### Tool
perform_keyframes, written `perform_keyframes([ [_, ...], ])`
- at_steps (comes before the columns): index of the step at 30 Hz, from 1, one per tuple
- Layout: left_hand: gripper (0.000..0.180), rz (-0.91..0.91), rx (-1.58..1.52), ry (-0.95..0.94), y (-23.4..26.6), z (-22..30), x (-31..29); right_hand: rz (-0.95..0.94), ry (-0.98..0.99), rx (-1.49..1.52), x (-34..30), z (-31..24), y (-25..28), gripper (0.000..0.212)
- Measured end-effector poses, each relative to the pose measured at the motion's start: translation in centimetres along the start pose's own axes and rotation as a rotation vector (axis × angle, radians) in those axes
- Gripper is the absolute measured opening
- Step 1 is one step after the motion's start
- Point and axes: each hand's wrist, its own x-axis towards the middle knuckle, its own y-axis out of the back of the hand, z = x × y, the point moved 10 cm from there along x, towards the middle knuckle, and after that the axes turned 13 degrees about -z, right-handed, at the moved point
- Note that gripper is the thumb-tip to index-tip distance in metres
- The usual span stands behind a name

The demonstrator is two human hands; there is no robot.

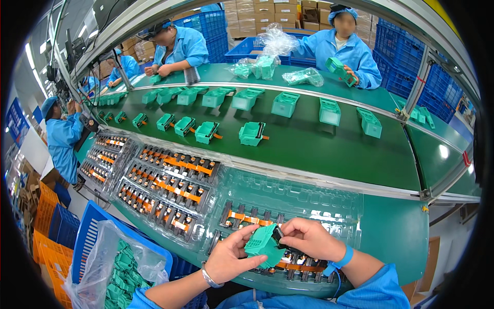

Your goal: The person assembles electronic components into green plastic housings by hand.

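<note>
My left hand [230, 257] is wrapped round a green plastic housing [261, 242], thumb along its near edge. At the housing's right side, the fingers of my right hand [312, 240] pinch a small black part [278, 234] against it; the fingers partly hide where the two meet. Under both hands lies a clear plastic tray [329, 206] holding black parts with orange flat cables [247, 217]. A metal bracelet [210, 275] circles my left wrist, and a blue wrist strap [339, 261] with a cord is on my right.
Filled trays [167, 180] lie to my left. A blue crate [92, 232] at lower left holds green housings [126, 273] in a plastic bag. Beyond a metal rail, a green belt [319, 154] carries two rows of housings. Co-workers sit opposite; one person's hand [351, 75] holds a housing.
</note>
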Motion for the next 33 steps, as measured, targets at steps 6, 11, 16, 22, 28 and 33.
perform_keyframes([
  [6,0.065,-0.007,-0.026,-0.002,0.0,-0.2,0.0,0.013,-0.098,0.056,-0.1,-0.3,0.1,0.017],
  [11,0.065,-0.029,0.032,-0.031,-0.3,0.1,-0.1,-0.041,-0.088,-0.026,-0.1,-0.5,-0.2,0.017],
  [16,0.064,-0.060,-0.006,-0.076,-0.7,-0.2,0.3,-0.092,-0.138,-0.016,-0.2,0.3,-0.1,0.016],
  [22,0.064,-0.052,-0.075,-0.080,-0.5,-0.7,0.7,-0.043,-0.131,0.136,-0.2,1.2,-0.1,0.014],
  [28,0.068,-0.028,-0.093,-0.265,-0.5,0.9,0.2,0.239,0.372,-0.426,-1.3,-6.6,2.0,0.015],
  [33,0.061,-0.113,-0.150,-0.241,-0.7,-0.6,0.2,0.255,0.752,-0.892,-3.8,-10.8,-0.5,0.023],
])
